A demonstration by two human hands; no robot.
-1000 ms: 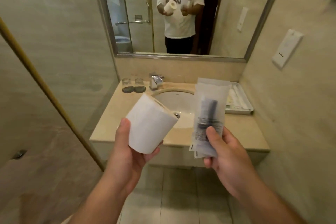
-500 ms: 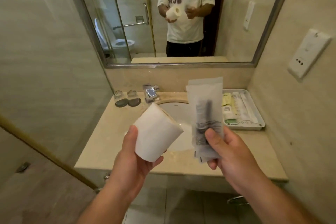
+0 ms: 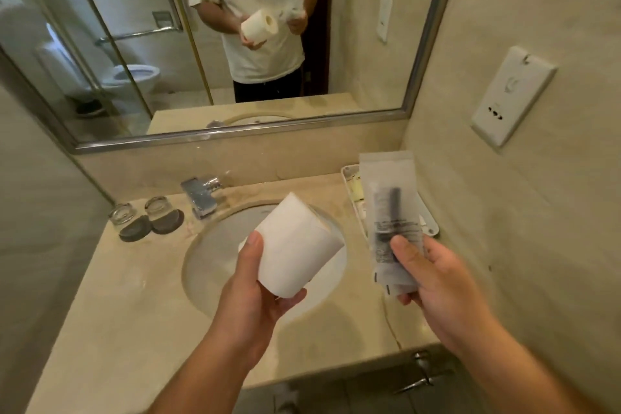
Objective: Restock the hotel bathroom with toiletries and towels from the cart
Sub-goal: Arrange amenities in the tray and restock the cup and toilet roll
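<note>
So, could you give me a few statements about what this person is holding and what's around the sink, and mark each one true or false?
1. The left hand holds a white paper roll. True.
2. The right hand is empty. False: it pinches clear packets with something dark inside.
3. Two glasses stand on dark coasters, left of the tap. True.
4. The white tray sits left of the basin. False: it sits right of the basin, near the wall.
5. The paper roll lies in the basin. False: the left hand holds it up above the basin.
</note>
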